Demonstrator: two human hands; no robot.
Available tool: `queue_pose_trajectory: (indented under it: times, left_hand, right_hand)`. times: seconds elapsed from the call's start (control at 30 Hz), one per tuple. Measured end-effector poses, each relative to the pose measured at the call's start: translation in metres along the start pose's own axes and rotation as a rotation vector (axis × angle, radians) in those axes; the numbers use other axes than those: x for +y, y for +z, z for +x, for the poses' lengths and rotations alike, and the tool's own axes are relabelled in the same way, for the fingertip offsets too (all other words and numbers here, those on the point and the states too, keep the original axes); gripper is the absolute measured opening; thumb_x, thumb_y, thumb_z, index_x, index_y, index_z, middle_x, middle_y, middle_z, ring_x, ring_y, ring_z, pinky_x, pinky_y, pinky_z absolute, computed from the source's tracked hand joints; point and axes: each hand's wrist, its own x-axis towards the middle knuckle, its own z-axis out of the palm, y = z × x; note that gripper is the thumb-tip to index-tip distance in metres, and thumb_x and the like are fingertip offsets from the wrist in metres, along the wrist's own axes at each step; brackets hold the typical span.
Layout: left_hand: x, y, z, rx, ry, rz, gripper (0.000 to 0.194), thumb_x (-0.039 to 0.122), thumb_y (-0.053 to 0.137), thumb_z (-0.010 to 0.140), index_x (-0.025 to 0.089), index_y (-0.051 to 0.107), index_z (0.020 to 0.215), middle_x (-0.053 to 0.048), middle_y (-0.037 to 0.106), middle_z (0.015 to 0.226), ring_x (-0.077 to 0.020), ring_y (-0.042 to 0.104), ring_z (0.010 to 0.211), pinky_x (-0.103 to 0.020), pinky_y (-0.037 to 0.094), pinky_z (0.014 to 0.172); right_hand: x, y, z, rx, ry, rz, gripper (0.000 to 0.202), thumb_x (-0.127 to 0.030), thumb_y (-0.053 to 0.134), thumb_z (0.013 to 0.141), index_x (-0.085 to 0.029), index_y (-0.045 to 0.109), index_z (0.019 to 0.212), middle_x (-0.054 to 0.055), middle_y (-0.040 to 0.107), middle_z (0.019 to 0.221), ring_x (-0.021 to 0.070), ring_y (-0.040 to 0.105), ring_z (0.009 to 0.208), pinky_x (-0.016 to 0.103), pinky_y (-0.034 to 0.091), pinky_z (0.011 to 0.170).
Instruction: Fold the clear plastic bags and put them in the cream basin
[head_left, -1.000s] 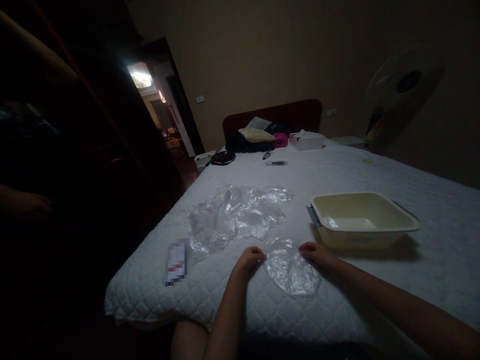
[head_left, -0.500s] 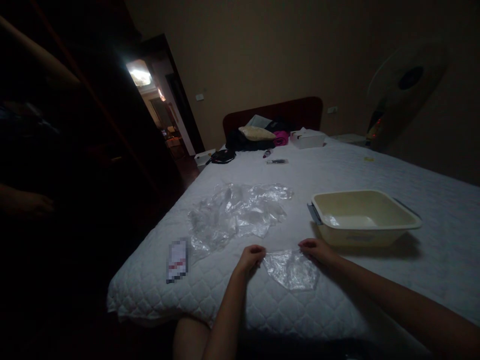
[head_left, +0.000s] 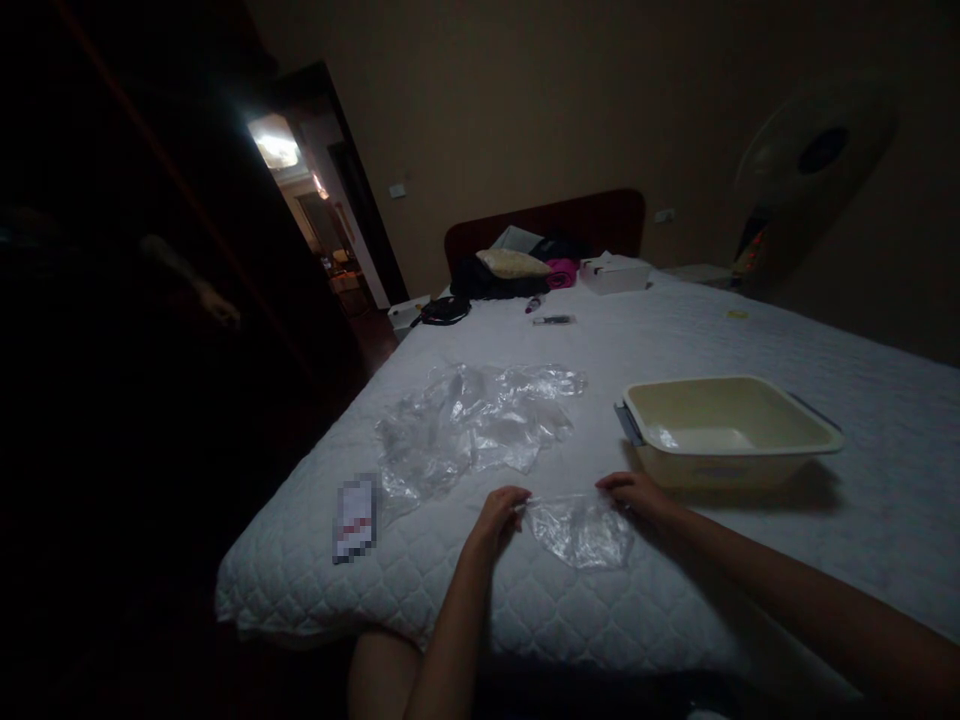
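Observation:
A clear plastic bag (head_left: 579, 532) is stretched between my two hands just above the quilted bed cover. My left hand (head_left: 501, 515) pinches its upper left corner, fingers closed. On the other side, my right hand (head_left: 634, 494) grips the upper right corner between thumb and fingers. Several more crumpled clear plastic bags (head_left: 480, 425) lie spread in a loose heap beyond my left hand. A cream plastic basin (head_left: 750, 470) with grey handles stands to the right, close behind my right hand.
A blurred-out phone-sized item (head_left: 355, 518) lies on the bed (head_left: 292, 560) at the left. Toward the headboard (head_left: 615, 215) are a white box (head_left: 615, 275), a pink roll (head_left: 562, 272), dark clothes and a black bag (head_left: 446, 311). A fan (head_left: 821, 150) stands at the right.
The held bag's lower edge has drawn up slightly and wrinkled; both hands stay nearly in place. At the far left, a person's arm has shifted to the right and farther off.

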Motion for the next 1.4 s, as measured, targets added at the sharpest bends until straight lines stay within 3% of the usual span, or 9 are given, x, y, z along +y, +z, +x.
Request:
queue_pose_trajectory:
  times: [0.17,0.33,0.5,0.7,0.83,0.97,1.1,1.23,1.4]
  left_hand:
    - [-0.008,0.000,0.003,-0.033,0.071,-0.037,0.040,0.032,0.074,0.052,0.014,0.062,0.086,0.001,0.055,0.066,-0.0049,0.044,0.044,-0.018,0.030,0.041]
    - [-0.011,-0.001,0.004,-0.039,0.102,-0.056,0.042,0.028,0.076,0.049,0.013,0.063,0.086,-0.001,0.057,0.070,-0.0057,0.046,0.050,-0.018,0.031,0.045]
    - [-0.012,-0.001,0.005,-0.042,0.108,-0.060,0.042,0.026,0.075,0.048,0.012,0.062,0.086,-0.002,0.058,0.072,-0.0063,0.047,0.050,-0.018,0.031,0.045]
    - [-0.014,0.001,0.005,-0.033,0.132,-0.067,0.041,0.024,0.075,0.047,0.012,0.062,0.084,-0.002,0.059,0.074,-0.0067,0.049,0.051,-0.019,0.032,0.047]
    - [-0.015,0.001,0.005,-0.026,0.149,-0.064,0.042,0.023,0.074,0.048,0.012,0.062,0.086,-0.002,0.059,0.075,-0.0068,0.049,0.051,-0.019,0.033,0.047]
    - [-0.017,0.000,0.006,-0.022,0.168,-0.051,0.040,0.021,0.074,0.048,0.012,0.062,0.086,-0.003,0.060,0.077,-0.0085,0.051,0.055,-0.019,0.036,0.050]
    - [-0.019,0.000,0.007,-0.003,0.196,-0.035,0.037,0.018,0.074,0.049,0.012,0.063,0.085,-0.005,0.062,0.080,-0.0117,0.055,0.064,-0.020,0.039,0.055]
    - [-0.022,0.000,0.007,0.018,0.222,-0.027,0.036,0.017,0.074,0.050,0.012,0.063,0.085,-0.005,0.062,0.081,-0.0130,0.056,0.069,-0.020,0.041,0.058]
    - [-0.018,0.002,0.005,0.065,0.222,-0.028,0.039,0.022,0.077,0.049,0.013,0.062,0.084,-0.006,0.060,0.084,-0.0127,0.056,0.070,-0.018,0.042,0.056]
  right_hand:
    - [-0.002,-0.004,0.001,-0.010,0.012,-0.013,0.013,-0.027,0.057,0.062,-0.016,0.058,0.070,-0.002,0.055,0.055,0.0081,0.046,0.043,0.019,0.030,0.040]
    - [-0.007,-0.007,-0.003,-0.064,0.035,-0.128,0.031,-0.046,0.062,0.062,-0.017,0.052,0.063,-0.003,0.050,0.048,0.0076,0.042,0.039,0.020,0.025,0.037]
    - [-0.007,-0.006,-0.003,-0.079,0.037,-0.137,0.031,-0.034,0.067,0.055,-0.017,0.054,0.077,-0.003,0.053,0.047,0.0095,0.045,0.041,0.021,0.028,0.040]
    - [0.010,-0.010,0.005,-0.113,-0.146,-0.214,0.027,-0.034,0.063,0.054,-0.017,0.052,0.073,-0.005,0.049,0.048,0.0092,0.043,0.043,0.021,0.030,0.042]
    - [0.014,-0.016,0.005,-0.088,-0.265,-0.334,0.022,-0.035,0.058,0.059,-0.017,0.053,0.070,-0.004,0.049,0.052,0.0105,0.045,0.048,0.022,0.033,0.045]
    - [0.001,-0.017,0.000,-0.032,-0.412,-0.455,0.023,-0.038,0.050,0.067,-0.017,0.054,0.077,0.000,0.054,0.064,0.0133,0.050,0.055,0.025,0.039,0.051]
    - [-0.009,-0.009,-0.009,-0.139,-0.554,-0.669,0.021,-0.034,0.046,0.074,-0.017,0.056,0.081,0.002,0.057,0.068,0.0153,0.053,0.061,0.026,0.040,0.058]
    - [0.002,0.000,-0.014,-0.265,-0.533,-0.827,0.020,-0.026,0.047,0.073,-0.015,0.058,0.087,0.005,0.060,0.076,0.0170,0.055,0.069,0.026,0.040,0.063]
    - [0.015,0.003,-0.012,-0.192,-0.492,-0.955,0.021,-0.017,0.047,0.069,-0.013,0.058,0.087,0.008,0.059,0.080,0.0179,0.054,0.073,0.027,0.040,0.066]
